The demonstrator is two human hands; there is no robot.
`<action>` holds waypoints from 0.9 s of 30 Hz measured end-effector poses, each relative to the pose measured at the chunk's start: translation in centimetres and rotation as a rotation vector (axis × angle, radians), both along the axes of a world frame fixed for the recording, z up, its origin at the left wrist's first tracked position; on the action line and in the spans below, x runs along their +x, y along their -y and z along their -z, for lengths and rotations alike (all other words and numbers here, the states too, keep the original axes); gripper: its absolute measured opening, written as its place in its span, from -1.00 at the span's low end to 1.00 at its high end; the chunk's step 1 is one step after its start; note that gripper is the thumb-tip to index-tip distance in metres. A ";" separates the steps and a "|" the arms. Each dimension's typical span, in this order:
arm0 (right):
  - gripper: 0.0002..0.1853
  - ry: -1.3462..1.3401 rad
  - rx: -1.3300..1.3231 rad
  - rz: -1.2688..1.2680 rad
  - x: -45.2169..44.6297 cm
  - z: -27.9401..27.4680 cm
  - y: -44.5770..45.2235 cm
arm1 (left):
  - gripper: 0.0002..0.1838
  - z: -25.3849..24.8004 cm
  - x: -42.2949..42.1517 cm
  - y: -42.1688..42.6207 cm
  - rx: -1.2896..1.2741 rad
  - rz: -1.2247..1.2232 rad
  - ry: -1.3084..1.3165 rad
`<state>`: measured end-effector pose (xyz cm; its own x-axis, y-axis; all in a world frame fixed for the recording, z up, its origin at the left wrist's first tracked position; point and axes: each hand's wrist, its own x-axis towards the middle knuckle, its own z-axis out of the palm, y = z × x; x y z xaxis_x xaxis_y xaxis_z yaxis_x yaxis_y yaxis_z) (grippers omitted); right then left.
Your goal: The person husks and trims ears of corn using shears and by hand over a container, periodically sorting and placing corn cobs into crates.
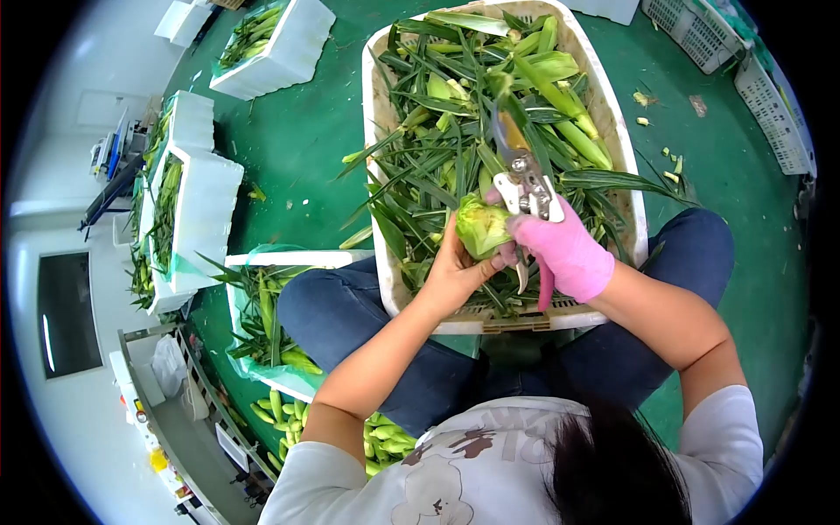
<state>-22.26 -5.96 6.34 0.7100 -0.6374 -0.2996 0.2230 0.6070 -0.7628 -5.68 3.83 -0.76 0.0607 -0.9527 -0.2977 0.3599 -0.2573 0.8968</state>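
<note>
The left hand (455, 278) is curled around a green ear of corn (479, 226), its yellowish end turned toward the camera, over the six o'clock end of a white tub (371, 131) heaped with leafy corn (442, 162). The right hand (570, 254), in a pink glove, is wrapped around pruning shears (528, 185) at two o'clock from the ear — blades pointing to eleven. Foam boxes (199, 219) stand at nine o'clock. Grey lettering on the shirt (507, 477) is partly covered by hair (612, 464) — unreadable.

The left hand (451, 278) and right hand (567, 254) curl close together.
</note>
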 end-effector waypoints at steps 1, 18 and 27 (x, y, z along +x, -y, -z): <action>-0.61 0.019 -0.042 -0.030 -0.4 0.3 0.3 | -0.09 -0.7 0.1 0.2 -0.163 -0.013 0.010; -0.58 0.087 -0.145 0.008 -2.1 -1.6 3.4 | -0.56 -6.4 -2.6 2.5 -0.177 -0.334 -0.099; -0.56 0.205 -0.135 -0.123 -2.8 -0.6 4.4 | -0.13 -3.8 1.1 -0.3 -0.077 0.098 -0.578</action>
<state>-25.06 -10.38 6.97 0.8213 -0.5673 -0.0599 0.3121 0.5346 -0.7854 -4.55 4.15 3.07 -0.1798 -0.9660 -0.1857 0.7734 -0.2555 0.5801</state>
